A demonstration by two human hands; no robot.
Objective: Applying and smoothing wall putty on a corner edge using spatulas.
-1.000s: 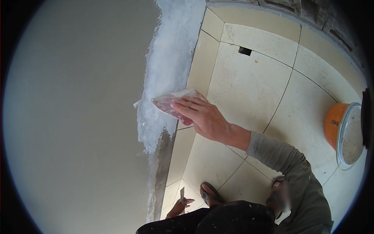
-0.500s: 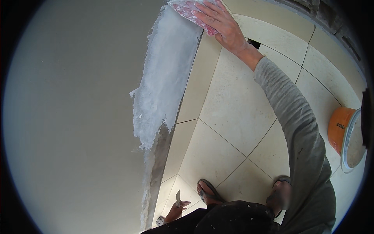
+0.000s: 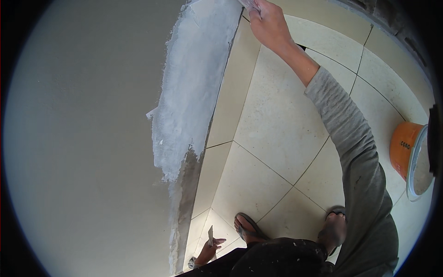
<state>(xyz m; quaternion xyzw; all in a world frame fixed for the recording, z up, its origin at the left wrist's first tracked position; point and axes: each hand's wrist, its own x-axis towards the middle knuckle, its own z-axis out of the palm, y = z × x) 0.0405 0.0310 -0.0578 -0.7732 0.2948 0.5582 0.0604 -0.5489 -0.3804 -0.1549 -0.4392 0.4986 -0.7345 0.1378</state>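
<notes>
High in the view, my right hand [image 3: 273, 28] is closed round a flat spreader [image 3: 249, 4], now tilted nearly edge-on and partly cut off by the upper rim. Beside it runs a broad band of wet white putty [image 3: 196, 78] on the grey wall [image 3: 92, 138], ragged along its left side. Below the band, a rough darker strip [image 3: 188, 177] of wall shows. Low down near my legs, my left hand [image 3: 207, 253] grips a small putty knife [image 3: 211, 234], blade pointing up, apart from the wall.
A beige tile skirting [image 3: 235, 87] borders the wall's lower edge. Cream floor tiles [image 3: 281, 124] spread to the right, with my sandalled feet [image 3: 247, 226] on them. An orange bucket [image 3: 404, 145] with pale contents stands at the far right.
My right hand has moved slightly upward, and the spreader has turned from lying flat against the wall to nearly edge-on. The left hand and its putty knife have stayed put.
</notes>
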